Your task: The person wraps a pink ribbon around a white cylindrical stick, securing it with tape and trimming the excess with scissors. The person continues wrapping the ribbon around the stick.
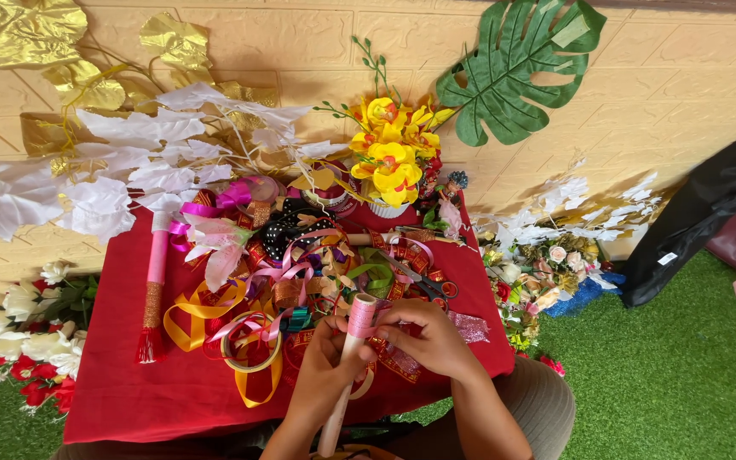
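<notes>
- Hands first: the left hand [321,366] is closed round a pale stick [344,375]; the right hand [423,339] pinches pink ribbon [361,315] at its top.
- Stick runs lengthwise from the lap up to the near edge of the red worktop [121,375], top end pointing away.
- Wrapping well likely means steady tension and even overlaps.
- Farther off: scissors [423,281], yellow flowers [392,153].
</notes>
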